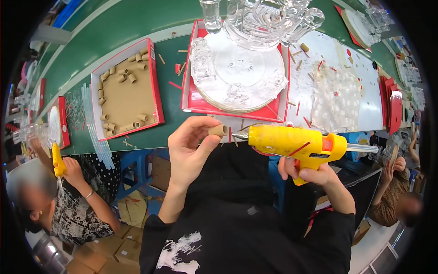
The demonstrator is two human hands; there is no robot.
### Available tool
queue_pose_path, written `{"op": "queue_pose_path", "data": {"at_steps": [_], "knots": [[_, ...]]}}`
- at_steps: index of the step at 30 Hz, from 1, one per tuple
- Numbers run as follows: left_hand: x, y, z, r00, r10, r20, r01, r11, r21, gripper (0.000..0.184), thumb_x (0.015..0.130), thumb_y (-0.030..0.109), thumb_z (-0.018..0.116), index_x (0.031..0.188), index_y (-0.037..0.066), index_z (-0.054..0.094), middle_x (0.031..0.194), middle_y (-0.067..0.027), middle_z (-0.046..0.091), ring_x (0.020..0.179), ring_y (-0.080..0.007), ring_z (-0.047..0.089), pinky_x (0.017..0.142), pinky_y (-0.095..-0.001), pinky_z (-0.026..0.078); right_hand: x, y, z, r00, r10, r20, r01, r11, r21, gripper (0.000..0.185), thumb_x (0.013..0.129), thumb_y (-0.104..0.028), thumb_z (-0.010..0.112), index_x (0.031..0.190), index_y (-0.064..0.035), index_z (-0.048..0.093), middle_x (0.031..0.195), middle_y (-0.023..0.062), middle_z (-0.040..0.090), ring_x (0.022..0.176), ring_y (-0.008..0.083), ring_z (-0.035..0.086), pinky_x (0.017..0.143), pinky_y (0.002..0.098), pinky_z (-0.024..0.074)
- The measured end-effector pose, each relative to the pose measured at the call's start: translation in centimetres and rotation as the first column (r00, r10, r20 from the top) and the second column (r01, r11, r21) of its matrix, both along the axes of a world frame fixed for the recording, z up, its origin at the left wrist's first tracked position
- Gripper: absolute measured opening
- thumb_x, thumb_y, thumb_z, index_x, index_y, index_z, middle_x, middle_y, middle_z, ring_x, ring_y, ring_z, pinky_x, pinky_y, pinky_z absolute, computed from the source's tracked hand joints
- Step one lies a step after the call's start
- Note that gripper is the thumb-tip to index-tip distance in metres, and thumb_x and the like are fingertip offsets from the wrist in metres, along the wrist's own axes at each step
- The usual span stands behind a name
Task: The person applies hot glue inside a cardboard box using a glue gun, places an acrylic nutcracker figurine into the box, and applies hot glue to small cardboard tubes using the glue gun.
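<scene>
Pinched between the thumb and fingers of my left hand (194,148) is a short cardboard tube (218,131), its open end facing right. My right hand (315,173) is wrapped round the handle of a yellow glue gun (292,142), which has a clear glue stick (362,148) in its back. The gun's metal nozzle points left, a short way from the tube's open end. Behind my hands, a red box (188,98) holds round white discs (242,68) with clear glass-like pieces on and above them.
A shallow box (159,102) of cardboard tubes stands at left, beside clear glue sticks (93,123). Bubble wrap (336,98) and red cards (393,107) lie at right. One co-worker (82,192) with a yellow glue gun is at left; another (388,196) is at right.
</scene>
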State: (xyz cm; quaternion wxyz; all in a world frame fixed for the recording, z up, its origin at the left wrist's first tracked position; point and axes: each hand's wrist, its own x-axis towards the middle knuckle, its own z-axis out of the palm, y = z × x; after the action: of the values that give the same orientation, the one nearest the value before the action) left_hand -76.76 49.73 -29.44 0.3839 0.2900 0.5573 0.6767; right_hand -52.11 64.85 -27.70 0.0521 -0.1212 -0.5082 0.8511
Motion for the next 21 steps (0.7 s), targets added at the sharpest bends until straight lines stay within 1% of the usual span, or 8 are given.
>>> {"op": "queue_pose_path", "data": {"at_steps": [5, 10, 12, 13, 15, 16, 18, 21], "knots": [[-0.1, -0.1, 0.2, 1.0, -0.025, 0.007, 0.025, 1.0, 0.009, 0.039, 0.087, 0.028, 0.073, 0.107, -0.003, 0.061, 0.093, -0.0064, 0.065, 0.082, -0.0123, 0.063, 0.074, -0.0233, 0.049, -0.2, 0.2, -0.1, 0.999, 0.033, -0.014, -0.033, 0.999, -0.002, 0.061, 0.083, -0.025, 0.06, 0.139, -0.0076, 0.04, 0.068, 0.0038, 0.054, 0.07, 0.0208, 0.06, 0.068, 0.0312, 0.0482], [0.1, 0.1, 0.6, 1.0, -0.027, 0.015, 0.027, 0.999, 0.019, 0.038, 0.087, 0.03, 0.072, 0.103, -0.003, 0.064, 0.09, -0.0071, 0.064, 0.078, -0.0127, 0.062, 0.068, -0.0222, 0.046, -0.2, 0.1, 0.1, 0.999, 0.04, -0.02, -0.04, 0.999, 0.001, 0.061, 0.084, -0.024, 0.059, 0.139, -0.0081, 0.039, 0.068, 0.0037, 0.054, 0.069, 0.0209, 0.059, 0.067, 0.0314, 0.0483], [0.1, 0.2, 0.6, 0.999, -0.033, 0.008, 0.033, 0.999, 0.019, 0.039, 0.087, 0.031, 0.072, 0.102, -0.004, 0.064, 0.089, -0.0071, 0.064, 0.077, -0.0127, 0.061, 0.067, -0.022, 0.046, -0.7, 0.0, 1.0, 1.0, 0.02, -0.013, -0.021, 0.999, -0.044, 0.024, 0.085, -0.014, 0.055, 0.107, -0.0057, 0.051, 0.067, 0.0006, 0.049, 0.067, 0.0165, 0.052, 0.07, 0.034, 0.0483], [0.1, 0.2, 0.5, 0.999, -0.039, 0.002, 0.039, 0.999, 0.019, 0.04, 0.087, 0.032, 0.072, 0.102, -0.004, 0.064, 0.088, -0.0072, 0.063, 0.076, -0.0126, 0.061, 0.066, -0.0218, 0.045, -0.6, 0.0, 1.1, 1.0, 0.018, -0.013, -0.019, 0.999, -0.046, 0.024, 0.085, -0.014, 0.055, 0.107, -0.0057, 0.051, 0.067, 0.0006, 0.049, 0.067, 0.0165, 0.052, 0.07, 0.034, 0.0483], [0.1, 0.3, 0.6, 0.999, -0.047, -0.005, 0.047, 0.999, 0.019, 0.04, 0.087, 0.032, 0.072, 0.101, -0.004, 0.064, 0.088, -0.0072, 0.063, 0.075, -0.0126, 0.06, 0.066, -0.0218, 0.045, -0.6, 0.2, 1.1, 0.999, 0.041, -0.005, -0.041, 0.999, -0.031, 0.016, 0.086, -0.015, 0.054, 0.099, -0.0062, 0.052, 0.066, 0.0006, 0.048, 0.067, 0.0165, 0.053, 0.07, 0.0336, 0.0483], [0.1, 0.3, 0.7, 0.999, -0.053, -0.011, 0.053, 0.998, 0.019, 0.041, 0.088, 0.033, 0.071, 0.101, -0.005, 0.064, 0.087, -0.0071, 0.063, 0.075, -0.0126, 0.06, 0.066, -0.0217, 0.045, -0.3, 0.2, 0.7, 0.999, 0.039, -0.003, -0.039, 0.999, -0.033, 0.016, 0.086, -0.015, 0.054, 0.099, -0.0062, 0.052, 0.066, 0.0006, 0.048, 0.067, 0.0165, 0.053, 0.07, 0.0336, 0.0483], [0.2, 0.4, 0.8, 0.998, -0.055, -0.005, 0.055, 0.998, 0.023, 0.041, 0.087, 0.034, 0.071, 0.101, -0.005, 0.065, 0.087, -0.0071, 0.063, 0.075, -0.0126, 0.06, 0.066, -0.0219, 0.045, 0.3, 0.1, -0.3, 0.998, 0.053, -0.021, -0.053, 0.999, 0.002, 0.058, 0.086, -0.026, 0.057, 0.138, -0.0077, 0.041, 0.065, 0.0021, 0.052, 0.066, 0.0196, 0.058, 0.064, 0.0306, 0.0462], [0.2, 0.3, 0.6, 0.999, -0.054, -0.003, 0.054, 0.998, 0.024, 0.042, 0.087, 0.034, 0.071, 0.101, -0.005, 0.065, 0.086, -0.007, 0.063, 0.074, -0.0126, 0.06, 0.067, -0.0222, 0.046, 0.3, 0.1, -0.4, 0.998, 0.054, -0.019, -0.054, 0.999, 0.005, 0.057, 0.087, -0.027, 0.057, 0.138, -0.0075, 0.041, 0.064, 0.0018, 0.051, 0.066, 0.0194, 0.058, 0.064, 0.0306, 0.0461]]}}
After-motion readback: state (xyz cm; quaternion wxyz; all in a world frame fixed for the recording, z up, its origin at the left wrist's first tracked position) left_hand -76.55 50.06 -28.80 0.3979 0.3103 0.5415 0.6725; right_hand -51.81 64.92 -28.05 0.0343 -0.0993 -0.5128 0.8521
